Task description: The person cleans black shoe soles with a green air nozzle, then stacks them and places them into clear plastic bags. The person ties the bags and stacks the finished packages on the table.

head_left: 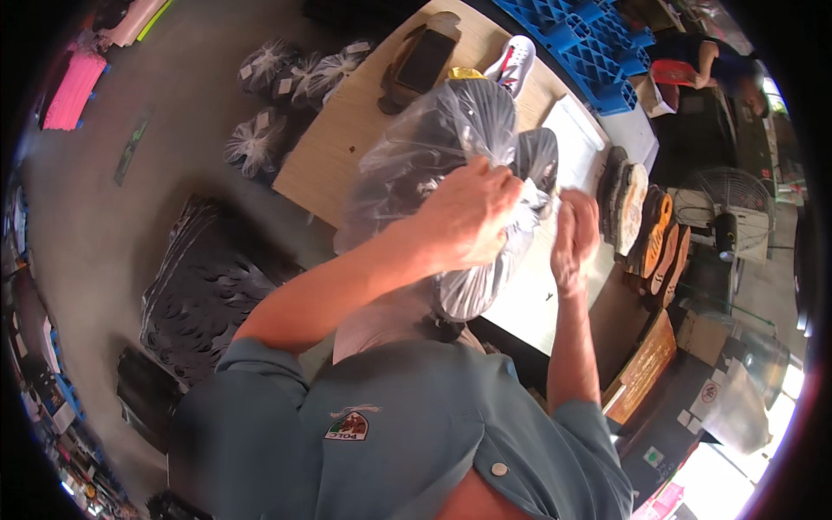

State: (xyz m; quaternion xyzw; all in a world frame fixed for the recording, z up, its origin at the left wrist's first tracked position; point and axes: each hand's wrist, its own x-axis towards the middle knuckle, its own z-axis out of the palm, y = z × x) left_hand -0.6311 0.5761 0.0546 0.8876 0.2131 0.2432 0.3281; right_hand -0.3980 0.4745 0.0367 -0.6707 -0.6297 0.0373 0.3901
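Item: clear bag (pixel 416 165) of dark soles, on table (pixel 347 147) at 12 o'clock. Our left hand (pixel 468 217) grips its gathered neck; right hand (pixel 574 238) closed, seemingly pinching plastic. Step: closing. Next: firm twist.

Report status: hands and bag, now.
Left hand gripping the clear plastic bag at its gathered neck. Right hand pinching beside it. Bag holds dark shoe soles. Nothing blocking.
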